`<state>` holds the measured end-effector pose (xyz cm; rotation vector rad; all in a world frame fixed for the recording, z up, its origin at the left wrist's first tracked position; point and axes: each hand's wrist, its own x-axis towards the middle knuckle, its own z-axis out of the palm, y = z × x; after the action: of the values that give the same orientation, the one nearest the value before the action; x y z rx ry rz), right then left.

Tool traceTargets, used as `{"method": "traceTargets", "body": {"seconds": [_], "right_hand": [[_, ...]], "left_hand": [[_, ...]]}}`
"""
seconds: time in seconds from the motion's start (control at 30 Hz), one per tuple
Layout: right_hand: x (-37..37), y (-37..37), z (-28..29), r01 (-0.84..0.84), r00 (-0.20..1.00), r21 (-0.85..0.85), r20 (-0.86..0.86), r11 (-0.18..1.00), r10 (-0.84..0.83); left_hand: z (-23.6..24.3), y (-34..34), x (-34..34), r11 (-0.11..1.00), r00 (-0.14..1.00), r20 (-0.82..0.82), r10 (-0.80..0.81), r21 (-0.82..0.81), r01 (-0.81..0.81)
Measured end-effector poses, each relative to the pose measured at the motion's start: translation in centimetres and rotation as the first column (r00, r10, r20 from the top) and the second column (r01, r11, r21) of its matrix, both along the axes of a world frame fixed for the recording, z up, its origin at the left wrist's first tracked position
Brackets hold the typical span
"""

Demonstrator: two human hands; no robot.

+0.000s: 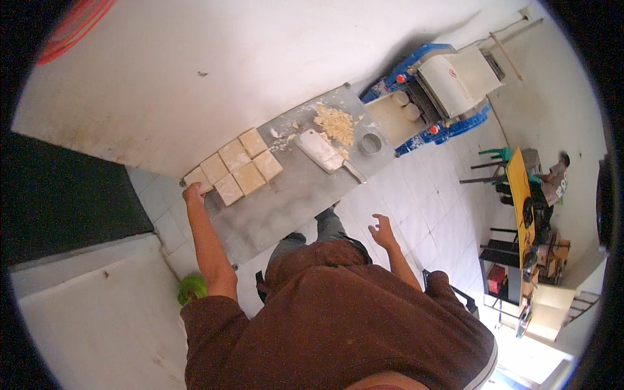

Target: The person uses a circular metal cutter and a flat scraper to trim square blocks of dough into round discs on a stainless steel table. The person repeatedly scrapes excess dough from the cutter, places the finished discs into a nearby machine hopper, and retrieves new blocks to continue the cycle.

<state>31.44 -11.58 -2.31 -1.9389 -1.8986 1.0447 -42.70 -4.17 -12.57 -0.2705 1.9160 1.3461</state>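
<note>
Several pale square slabs of dough (pixel 234 155) lie close together in rows on a grey metal table (pixel 273 214), dusted with flour. At the left end of the group, my left hand (pixel 193 191) grips the near corner of the outermost dough slab (pixel 197 179); its fingertips are partly hidden. My right hand (pixel 382 231) hangs in the air off the table's near side, fingers apart and holding nothing. Right of the slabs rests a broad cleaver (pixel 316 149), its handle towards the table's near edge. Beyond it are a heap of yellowish dough scraps (pixel 334 125) and a round metal ring or tin (pixel 371 144).
A blue and white dough-rolling machine (pixel 448 84) stands off the table's right end, with two round pale pieces on its tray. A white wall (pixel 195 97) runs behind the table. Far right, a person (pixel 556 179) sits by a yellow table (pixel 520 195). Low left is a green object (pixel 192 288).
</note>
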Motion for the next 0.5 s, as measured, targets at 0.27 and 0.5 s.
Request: {"method": "traceTargets", "body": {"seconds": [0.27, 0.5], "right_hand": [[3.3, -4.0, -4.4, 0.127, 0.99, -0.135, 0.077, 0.983, -0.117], [6.0, -5.9, -6.0, 0.169, 0.971, -0.21, 0.206, 0.963, -0.126]], "left_hand": [[1.4, -0.4, 0.4, 0.988, 0.991, 0.018, 0.13, 0.087, -0.131], [5.5, -1.0, 2.1, 0.975, 0.975, 0.027, 0.22, 0.008, -0.221]]}}
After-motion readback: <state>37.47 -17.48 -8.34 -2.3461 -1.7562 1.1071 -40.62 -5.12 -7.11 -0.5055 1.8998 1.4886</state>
